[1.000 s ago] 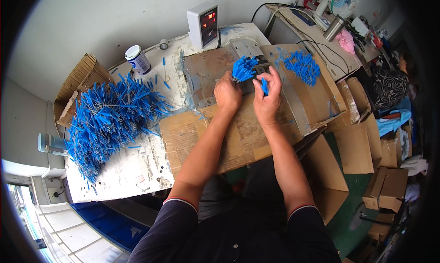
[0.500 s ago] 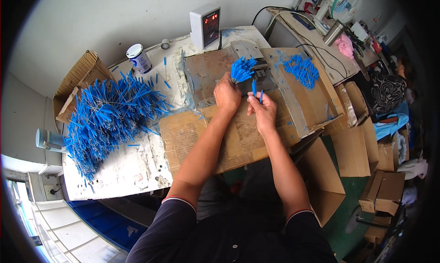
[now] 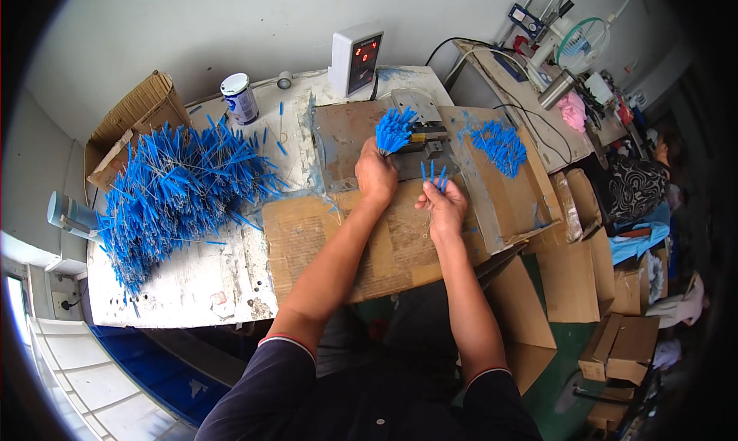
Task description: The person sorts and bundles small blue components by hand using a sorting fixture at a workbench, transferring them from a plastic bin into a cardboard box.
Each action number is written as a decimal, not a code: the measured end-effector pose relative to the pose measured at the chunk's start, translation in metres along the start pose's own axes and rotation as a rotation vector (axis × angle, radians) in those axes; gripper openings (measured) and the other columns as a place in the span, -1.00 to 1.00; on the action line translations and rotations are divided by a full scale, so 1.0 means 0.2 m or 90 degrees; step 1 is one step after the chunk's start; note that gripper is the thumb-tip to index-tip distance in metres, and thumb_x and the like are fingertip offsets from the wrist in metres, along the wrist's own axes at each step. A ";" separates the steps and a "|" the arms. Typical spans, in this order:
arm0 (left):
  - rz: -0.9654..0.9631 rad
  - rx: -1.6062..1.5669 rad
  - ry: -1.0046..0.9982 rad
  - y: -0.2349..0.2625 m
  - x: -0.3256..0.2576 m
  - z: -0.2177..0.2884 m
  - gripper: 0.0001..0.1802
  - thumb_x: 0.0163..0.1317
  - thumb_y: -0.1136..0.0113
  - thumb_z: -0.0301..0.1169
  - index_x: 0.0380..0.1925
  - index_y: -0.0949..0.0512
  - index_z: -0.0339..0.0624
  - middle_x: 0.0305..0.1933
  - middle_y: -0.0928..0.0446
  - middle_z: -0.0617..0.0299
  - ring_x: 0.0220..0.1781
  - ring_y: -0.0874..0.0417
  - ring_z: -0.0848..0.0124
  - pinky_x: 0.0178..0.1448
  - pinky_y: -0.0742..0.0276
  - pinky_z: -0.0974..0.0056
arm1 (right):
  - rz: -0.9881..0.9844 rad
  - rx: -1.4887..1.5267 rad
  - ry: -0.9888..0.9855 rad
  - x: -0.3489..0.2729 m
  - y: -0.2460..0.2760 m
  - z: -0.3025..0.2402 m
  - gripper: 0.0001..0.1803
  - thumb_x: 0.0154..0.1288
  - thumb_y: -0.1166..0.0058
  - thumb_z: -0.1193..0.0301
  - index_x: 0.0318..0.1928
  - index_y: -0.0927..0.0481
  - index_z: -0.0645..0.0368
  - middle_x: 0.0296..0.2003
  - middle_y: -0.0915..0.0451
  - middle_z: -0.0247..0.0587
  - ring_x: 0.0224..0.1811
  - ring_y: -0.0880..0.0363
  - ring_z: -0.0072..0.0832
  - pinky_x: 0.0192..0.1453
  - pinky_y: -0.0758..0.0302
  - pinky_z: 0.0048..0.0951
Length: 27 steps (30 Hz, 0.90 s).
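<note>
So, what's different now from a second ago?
The right hand has drawn back, away from the bunch; at least three blue sticks now show fanned in it, where fewer showed before. The display shows different digits. The left hand still holds the bunch; the pile looks unchanged.

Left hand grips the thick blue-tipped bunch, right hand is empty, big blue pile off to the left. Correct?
Not quite: the right hand isn't empty; the head view shows it holding a few blue-tipped pieces. The left hand does grip the thick blue-tipped bunch, and the big blue pile is off to the left.
</note>
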<state>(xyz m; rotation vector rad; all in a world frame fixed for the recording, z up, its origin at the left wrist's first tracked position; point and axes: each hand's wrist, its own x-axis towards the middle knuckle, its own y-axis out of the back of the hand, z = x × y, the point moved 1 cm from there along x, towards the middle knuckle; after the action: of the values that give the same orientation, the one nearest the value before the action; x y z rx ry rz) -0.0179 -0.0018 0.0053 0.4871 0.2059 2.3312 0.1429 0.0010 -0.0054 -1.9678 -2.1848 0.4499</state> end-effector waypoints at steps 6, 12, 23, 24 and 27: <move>0.045 -0.057 -0.009 0.00 -0.01 0.02 -0.67 0.09 -0.18 -0.62 -0.10 -0.52 -0.15 -0.07 -0.59 -0.11 0.00 -0.58 -0.20 0.06 -0.49 -0.08 | 0.062 -0.049 0.006 0.11 -0.01 -0.03 -0.82 0.23 -0.26 0.62 -0.32 -0.48 0.16 -0.46 -0.59 -0.26 -0.55 -0.59 -0.49 -0.52 -0.63 -0.39; 0.038 -0.062 -0.004 0.00 0.00 0.01 -0.67 0.11 -0.18 -0.61 -0.09 -0.52 -0.15 -0.08 -0.60 -0.11 0.00 -0.58 -0.20 0.06 -0.49 -0.08 | 0.113 -0.101 0.015 0.27 -0.10 -0.06 -0.70 0.18 -0.26 0.67 -0.37 -0.36 0.12 -0.49 -0.56 -0.23 -0.61 -0.58 -0.47 -0.64 -0.58 -0.40; 0.036 -0.020 0.001 -0.01 0.00 0.01 -0.67 0.10 -0.20 -0.59 -0.09 -0.49 -0.14 -0.22 -0.63 -0.15 -0.10 -0.62 -0.18 -0.01 -0.51 -0.09 | 0.162 -0.155 0.034 0.33 -0.14 -0.05 -0.72 0.18 -0.23 0.70 -0.28 -0.36 0.20 -0.46 -0.56 -0.17 -0.61 -0.60 -0.45 -0.63 -0.63 -0.39; 0.034 -0.020 0.001 -0.01 0.00 0.02 -0.67 0.10 -0.20 -0.59 -0.09 -0.49 -0.14 -0.22 -0.63 -0.15 -0.10 -0.62 -0.18 -0.01 -0.51 -0.09 | 0.163 -0.154 0.033 0.32 -0.14 -0.05 -0.72 0.18 -0.23 0.70 -0.28 -0.36 0.20 -0.46 -0.56 -0.17 -0.61 -0.60 -0.45 -0.63 -0.63 -0.39; 0.039 -0.004 0.006 0.00 -0.01 0.03 -0.66 0.11 -0.20 -0.58 -0.08 -0.48 -0.15 -0.23 -0.63 -0.16 -0.12 -0.63 -0.18 -0.02 -0.51 -0.09 | 0.158 -0.126 0.032 0.33 -0.14 -0.05 -0.72 0.19 -0.23 0.69 -0.29 -0.35 0.20 -0.44 -0.56 -0.16 -0.59 -0.62 -0.42 -0.60 -0.66 -0.36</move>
<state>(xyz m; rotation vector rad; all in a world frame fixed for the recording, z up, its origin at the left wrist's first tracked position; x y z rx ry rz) -0.0139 -0.0025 0.0097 0.4851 0.1906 2.3945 0.1118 0.0652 0.0086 -2.3405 -2.0321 0.2187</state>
